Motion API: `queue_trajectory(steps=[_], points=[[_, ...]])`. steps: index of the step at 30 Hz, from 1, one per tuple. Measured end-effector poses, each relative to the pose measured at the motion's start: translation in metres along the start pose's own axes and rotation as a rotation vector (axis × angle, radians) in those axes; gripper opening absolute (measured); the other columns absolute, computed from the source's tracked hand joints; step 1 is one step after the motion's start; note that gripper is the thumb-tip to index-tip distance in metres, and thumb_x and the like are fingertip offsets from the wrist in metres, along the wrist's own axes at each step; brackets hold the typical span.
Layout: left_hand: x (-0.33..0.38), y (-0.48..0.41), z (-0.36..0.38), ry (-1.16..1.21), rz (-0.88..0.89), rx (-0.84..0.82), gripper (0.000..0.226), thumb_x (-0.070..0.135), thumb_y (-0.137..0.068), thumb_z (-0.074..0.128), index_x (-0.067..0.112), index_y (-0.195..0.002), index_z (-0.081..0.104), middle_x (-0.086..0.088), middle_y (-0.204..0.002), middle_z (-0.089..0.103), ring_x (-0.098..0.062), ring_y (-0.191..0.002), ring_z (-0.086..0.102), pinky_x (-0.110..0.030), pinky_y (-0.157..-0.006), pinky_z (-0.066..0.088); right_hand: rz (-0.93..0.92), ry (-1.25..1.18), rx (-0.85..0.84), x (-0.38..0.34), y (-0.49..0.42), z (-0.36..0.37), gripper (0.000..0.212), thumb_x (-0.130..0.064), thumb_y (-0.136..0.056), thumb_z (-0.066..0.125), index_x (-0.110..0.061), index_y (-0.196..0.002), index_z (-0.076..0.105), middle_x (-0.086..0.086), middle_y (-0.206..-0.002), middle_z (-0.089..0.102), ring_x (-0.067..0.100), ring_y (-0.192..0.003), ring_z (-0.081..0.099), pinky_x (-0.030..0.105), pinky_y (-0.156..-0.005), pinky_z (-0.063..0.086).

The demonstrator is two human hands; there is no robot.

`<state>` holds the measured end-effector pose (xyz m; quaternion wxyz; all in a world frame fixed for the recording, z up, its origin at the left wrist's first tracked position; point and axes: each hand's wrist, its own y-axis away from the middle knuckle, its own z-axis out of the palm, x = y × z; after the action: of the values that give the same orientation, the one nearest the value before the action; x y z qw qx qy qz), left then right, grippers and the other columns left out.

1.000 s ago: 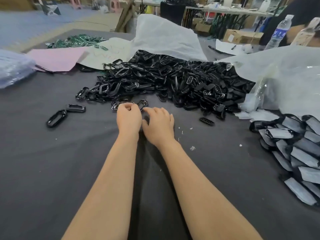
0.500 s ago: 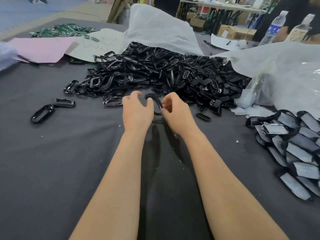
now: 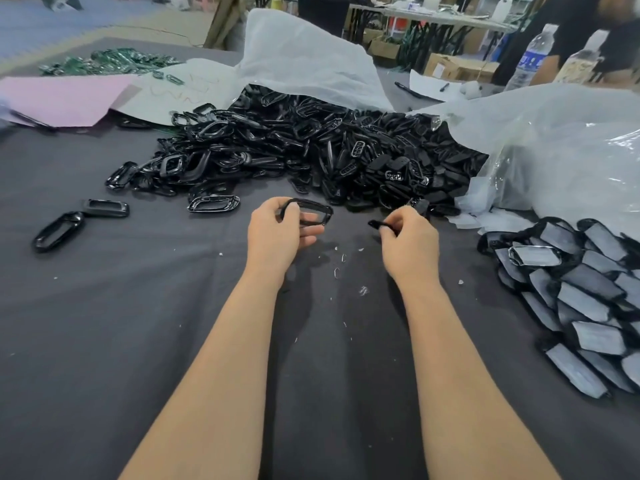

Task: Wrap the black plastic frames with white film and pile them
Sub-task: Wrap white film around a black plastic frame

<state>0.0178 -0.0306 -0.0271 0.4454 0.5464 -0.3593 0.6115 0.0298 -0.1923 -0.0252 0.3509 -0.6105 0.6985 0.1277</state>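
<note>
Gripping a glossy oval frame [image 3: 311, 212], left hand [image 3: 277, 233].

This is a small factory packing workshop: a dark cloth-covered counter [image 3: 104, 341] carries a bulk heap of loose black plastic frames [image 3: 311, 150] at 12 o'clock, overlapping rows of film-wrapped frames [image 3: 588, 299] at 3 o'clock and big plastic bags [image 3: 571, 150] at 2 o'clock, with cardboard boxes [image 3: 450, 65] and work tables [image 3: 433, 19] beyond at 1 o'clock.

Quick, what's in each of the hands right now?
Left hand: gripping a black frame, lifted off the table.
Right hand: pinching a small black piece; what it is cannot be told.
</note>
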Motion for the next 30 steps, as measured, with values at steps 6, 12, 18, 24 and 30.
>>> queue_trajectory(steps=[6,12,18,24,30], points=[[-0.001,0.006,0.002,0.023,0.069,-0.029,0.026,0.009,-0.100,0.045,0.022,-0.084,0.060,-0.001,-0.079,0.067,-0.008,-0.062,0.070,-0.020,-0.058,0.056,-0.128,-0.558,-0.166,-0.029,0.011,0.017,0.018,-0.005,-0.089,0.061,-0.022,-0.093,0.068,-0.009,-0.082,0.067,0.010,-0.076,0.066,0.024,-0.079,0.054],[-0.002,0.010,0.008,-0.084,0.146,-0.100,0.014,0.010,-0.097,0.052,0.014,-0.093,0.065,-0.003,-0.081,0.070,-0.006,-0.065,0.070,-0.015,-0.061,0.053,-0.210,-0.443,-0.057,-0.031,0.014,0.019,0.011,-0.008,-0.089,0.063,-0.019,-0.089,0.061,-0.006,-0.083,0.065,0.009,-0.079,0.063,0.015,-0.074,0.050],[-0.003,0.011,0.009,-0.072,0.150,-0.118,0.007,0.006,-0.095,0.056,0.012,-0.098,0.059,-0.002,-0.085,0.067,-0.005,-0.063,0.069,-0.013,-0.061,0.052,-0.088,-0.486,-0.017,-0.026,0.012,0.023,0.015,-0.017,-0.088,0.066,-0.021,-0.101,0.061,0.000,-0.099,0.061,0.002,-0.081,0.057,0.004,-0.071,0.042],[-0.002,0.012,0.010,-0.050,0.141,-0.138,0.015,0.007,-0.096,0.054,0.021,-0.091,0.057,-0.001,-0.084,0.067,-0.008,-0.066,0.070,-0.015,-0.063,0.054,0.158,-0.855,-0.220,-0.024,0.005,0.022,0.007,-0.011,-0.089,0.064,-0.017,-0.087,0.063,-0.001,-0.076,0.066,0.003,-0.060,0.064,0.018,-0.063,0.051],[-0.003,0.011,0.011,-0.158,0.132,-0.114,0.013,0.011,-0.096,0.055,0.023,-0.092,0.058,0.000,-0.085,0.071,-0.011,-0.067,0.072,-0.027,-0.070,0.059,0.129,-0.853,-0.194,-0.020,0.006,0.026,0.012,-0.009,-0.088,0.065,-0.020,-0.085,0.060,0.000,-0.081,0.068,0.006,-0.067,0.065,0.020,-0.067,0.054]])
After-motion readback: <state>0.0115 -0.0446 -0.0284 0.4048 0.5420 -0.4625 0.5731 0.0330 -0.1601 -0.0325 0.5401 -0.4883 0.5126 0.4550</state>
